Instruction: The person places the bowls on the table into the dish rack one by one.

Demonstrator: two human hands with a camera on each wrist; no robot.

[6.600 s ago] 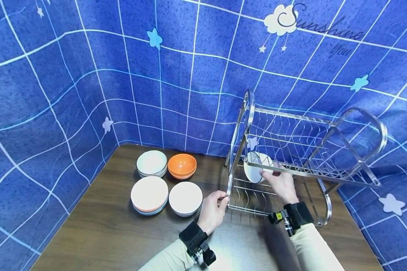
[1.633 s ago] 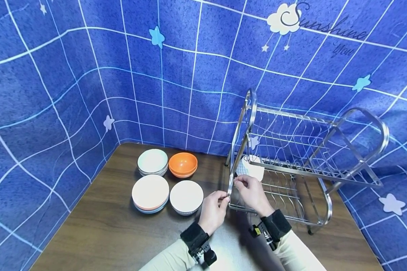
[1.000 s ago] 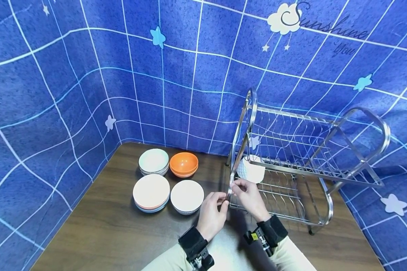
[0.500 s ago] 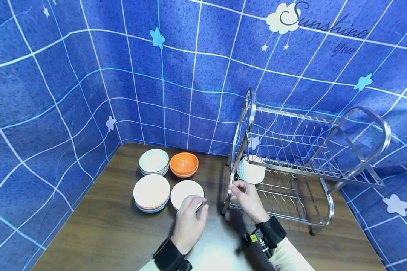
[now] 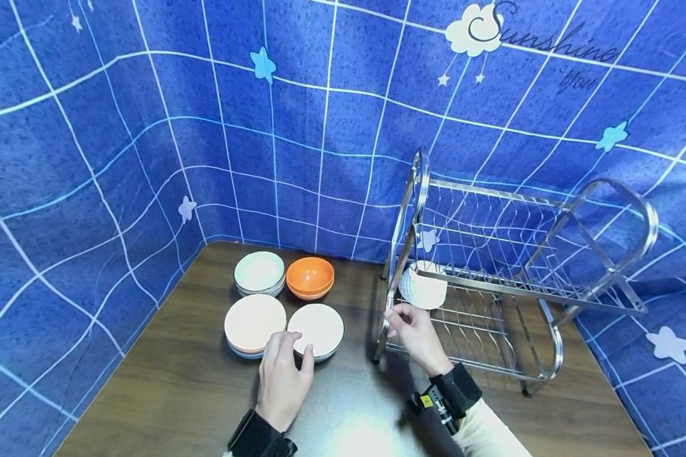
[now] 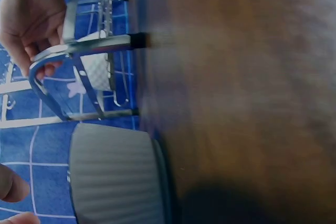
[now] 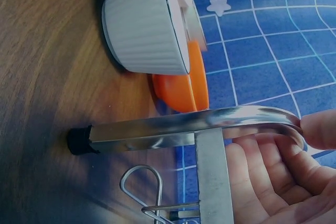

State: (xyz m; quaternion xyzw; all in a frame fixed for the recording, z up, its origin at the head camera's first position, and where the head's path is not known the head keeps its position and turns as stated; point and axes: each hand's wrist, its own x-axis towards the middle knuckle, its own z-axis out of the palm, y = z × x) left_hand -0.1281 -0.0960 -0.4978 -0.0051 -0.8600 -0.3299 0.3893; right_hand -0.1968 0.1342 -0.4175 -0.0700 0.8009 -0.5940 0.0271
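Observation:
My right hand pinches the front left upright of the metal dish rack; the right wrist view shows the thumb and fingers on either side of the tube. A white bowl with a textured outside leans on its side at the left end of the rack's lower tier. My left hand is over the front of the bowls, fingers apart and holding nothing. Closest to it are a white ribbed bowl and a stack with a pink bowl on top. Whether its fingertips touch a rim cannot be told.
Behind these stand an orange bowl stack and a pale mint bowl stack. The rack's upper tier overhangs the lower one. A blue curtain hangs behind the wooden table.
My right hand has let go of the white bowl in the rack and moved left onto the upright. My left hand has released the upright and moved left to the bowls.

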